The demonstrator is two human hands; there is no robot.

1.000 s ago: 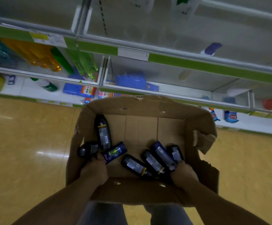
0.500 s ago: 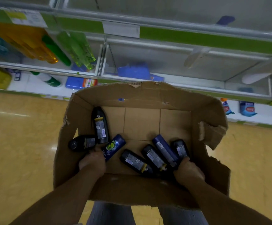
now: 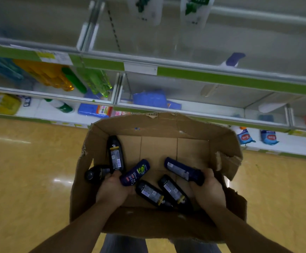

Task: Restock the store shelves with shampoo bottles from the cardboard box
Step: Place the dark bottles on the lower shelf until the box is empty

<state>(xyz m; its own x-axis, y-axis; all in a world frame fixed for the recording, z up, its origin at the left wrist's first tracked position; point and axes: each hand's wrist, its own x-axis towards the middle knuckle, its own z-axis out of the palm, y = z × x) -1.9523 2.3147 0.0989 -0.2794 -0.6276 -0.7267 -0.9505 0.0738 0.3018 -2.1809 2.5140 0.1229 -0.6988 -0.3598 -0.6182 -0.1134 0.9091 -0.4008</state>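
An open, torn cardboard box (image 3: 166, 125) stands on the floor below me with several dark shampoo bottles lying in it. My left hand (image 3: 112, 190) grips a dark blue Clear bottle (image 3: 135, 172) near the box's left side. My right hand (image 3: 208, 189) holds another dark blue bottle (image 3: 183, 170) lifted off the pile at the right. Two black bottles (image 3: 166, 193) lie between my hands. Another black bottle (image 3: 115, 154) lies along the left wall, and one more black bottle (image 3: 95, 173) lies crosswise beside it.
Store shelves with green edge strips (image 3: 221, 79) rise behind the box. Yellow and green bottles (image 3: 60, 77) fill the left bay, blue packs (image 3: 150, 98) lie lower down, and two white pouches (image 3: 194, 10) hang on the top shelf. Glossy tan floor (image 3: 29, 170) surrounds the box.
Both hands have closed around blue bottles and raised them off the box floor. The right hand's bottle came out of the pile. The view tilted up toward the shelves.
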